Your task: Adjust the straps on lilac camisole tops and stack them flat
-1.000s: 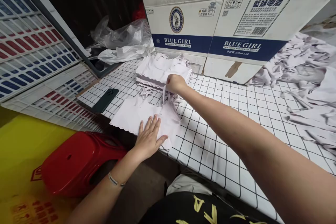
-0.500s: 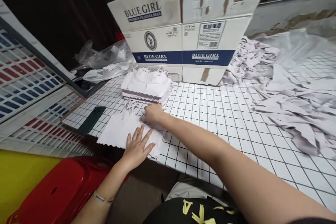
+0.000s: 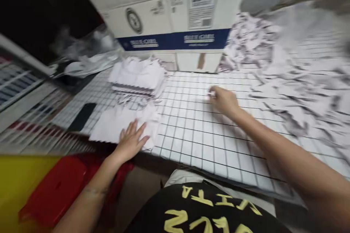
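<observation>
My left hand (image 3: 130,141) lies spread on the pale cloth piece (image 3: 109,123); my right hand (image 3: 222,100), fingers curled, hovers over the bench (image 3: 186,127), its pinch too blurred to tell.

The garments (image 3: 112,122) are thin, soft, matt cloth, and the stack (image 3: 136,74) is the same smooth cloth with wavy edges. The carton (image 3: 142,18) is matt printed cardboard, torn to rough brown in a spot. The sheeting (image 3: 95,43) looks like thin, crinkled, see-through plastic. The stool (image 3: 54,189) is smooth red plastic. The phone (image 3: 82,116) looks dark and smooth.
</observation>
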